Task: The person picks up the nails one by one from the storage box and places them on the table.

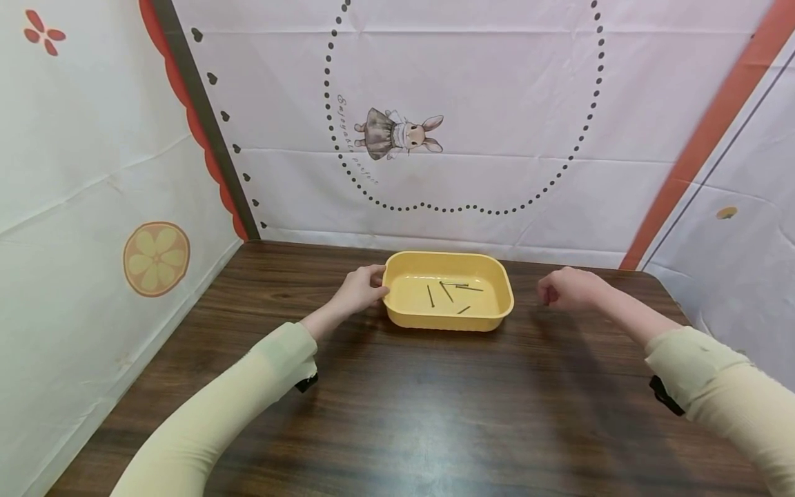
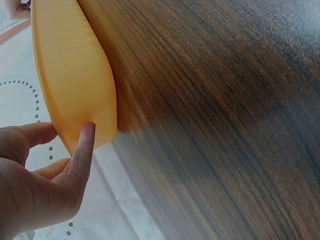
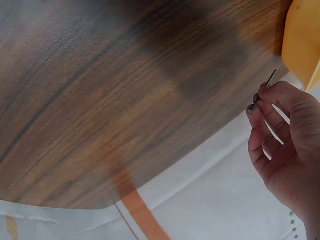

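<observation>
A white printed cloth (image 1: 497, 90) hangs at twelve o'clock behind a dark wood-grain table (image 1: 385, 414). Near the table's far edge sits a yellow tray (image 1: 450, 322) with several loose nails (image 1: 446, 291) inside. The left hand (image 1: 358, 290) grips its nine o'clock end; the right hand (image 1: 571, 288), beyond its three o'clock end, pinches a single nail (image 3: 271, 77) between thumb and fingers.

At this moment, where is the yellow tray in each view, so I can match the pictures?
Head: yellow tray just right of and below centre.
Left wrist: tray at upper left, cut off by the top edge.
Right wrist: tray at upper right, only partly in frame.
Shared landmark: the dark wooden table.
</observation>
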A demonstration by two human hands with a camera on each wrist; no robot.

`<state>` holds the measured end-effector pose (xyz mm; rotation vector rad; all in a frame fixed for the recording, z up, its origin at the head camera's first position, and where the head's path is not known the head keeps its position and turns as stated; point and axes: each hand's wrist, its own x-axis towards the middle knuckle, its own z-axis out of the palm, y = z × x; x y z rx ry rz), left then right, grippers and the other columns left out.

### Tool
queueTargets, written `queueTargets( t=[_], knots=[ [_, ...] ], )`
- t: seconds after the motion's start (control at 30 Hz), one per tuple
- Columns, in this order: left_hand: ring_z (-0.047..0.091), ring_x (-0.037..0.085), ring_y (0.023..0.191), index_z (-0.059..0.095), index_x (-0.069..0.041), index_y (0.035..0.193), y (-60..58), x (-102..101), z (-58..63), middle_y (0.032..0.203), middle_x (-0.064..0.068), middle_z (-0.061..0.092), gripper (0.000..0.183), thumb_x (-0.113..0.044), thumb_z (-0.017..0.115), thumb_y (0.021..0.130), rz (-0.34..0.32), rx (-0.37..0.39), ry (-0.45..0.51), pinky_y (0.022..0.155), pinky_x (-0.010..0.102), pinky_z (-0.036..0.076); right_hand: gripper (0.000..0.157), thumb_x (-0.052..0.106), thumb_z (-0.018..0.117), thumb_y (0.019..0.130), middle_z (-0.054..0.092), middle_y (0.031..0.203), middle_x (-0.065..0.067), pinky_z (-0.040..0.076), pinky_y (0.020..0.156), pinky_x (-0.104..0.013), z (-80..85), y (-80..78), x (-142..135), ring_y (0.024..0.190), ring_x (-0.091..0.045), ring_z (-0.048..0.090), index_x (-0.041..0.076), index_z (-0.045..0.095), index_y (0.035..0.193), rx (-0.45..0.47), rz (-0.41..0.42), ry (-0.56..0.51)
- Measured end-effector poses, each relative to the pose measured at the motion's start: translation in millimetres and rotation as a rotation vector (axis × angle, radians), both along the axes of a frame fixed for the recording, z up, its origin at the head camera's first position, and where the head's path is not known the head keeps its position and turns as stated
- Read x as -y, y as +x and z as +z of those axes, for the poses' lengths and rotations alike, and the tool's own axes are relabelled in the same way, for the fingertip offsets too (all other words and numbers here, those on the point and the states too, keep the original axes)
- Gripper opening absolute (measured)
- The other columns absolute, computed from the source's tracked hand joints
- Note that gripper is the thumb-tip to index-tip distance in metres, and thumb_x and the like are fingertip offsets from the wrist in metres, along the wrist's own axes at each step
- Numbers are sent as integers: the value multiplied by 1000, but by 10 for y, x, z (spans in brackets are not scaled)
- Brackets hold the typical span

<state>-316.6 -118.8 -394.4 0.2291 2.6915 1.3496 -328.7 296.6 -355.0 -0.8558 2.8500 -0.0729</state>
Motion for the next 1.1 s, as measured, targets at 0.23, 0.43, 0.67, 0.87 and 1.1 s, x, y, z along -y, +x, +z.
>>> queueTargets(
  t=[0.23, 0.43, 0.67, 0.87, 1.1],
  knots=[
    [73, 24, 87, 43, -1, 148, -3, 4, 2, 121, 25, 67, 57, -8, 62, 94, 6, 5, -2, 78, 40, 64, 16, 2, 70, 76, 63, 71, 7, 45, 54, -27, -96, 36, -76, 66, -8, 53, 17, 65, 77, 1, -23, -6],
    [73, 23, 86, 43, -1, 148, -6, 3, -1, 121, 25, 67, 57, -8, 62, 94, 11, 5, -11, 78, 39, 64, 16, 2, 70, 76, 62, 72, 6, 44, 54, -27, -157, 51, -111, 66, -9, 53, 16, 65, 78, 12, -25, 6],
    [73, 33, 92, 43, -2, 148, -7, -5, 1, 119, 25, 68, 57, -8, 62, 94, 5, 2, -9, 78, 40, 64, 16, 3, 71, 78, 62, 73, 6, 44, 55, -26, -256, 54, -169, 67, -9, 52, 17, 64, 79, 31, -48, 12],
    [73, 33, 93, 43, -1, 148, 0, -5, 14, 119, 25, 68, 57, -8, 62, 94, 3, -2, -15, 74, 35, 64, 17, 2, 69, 76, 59, 70, 7, 41, 54, -25, -307, 67, -201, 65, -9, 50, 17, 63, 78, 24, -41, -4],
    [74, 32, 92, 42, -1, 148, 0, 6, 16, 120, 25, 68, 58, -9, 62, 94, 0, 2, -28, 74, 33, 64, 18, 1, 69, 75, 57, 68, 8, 40, 54, -24, -347, 94, -226, 63, -8, 48, 18, 63, 77, 18, -41, -30]
  ],
)
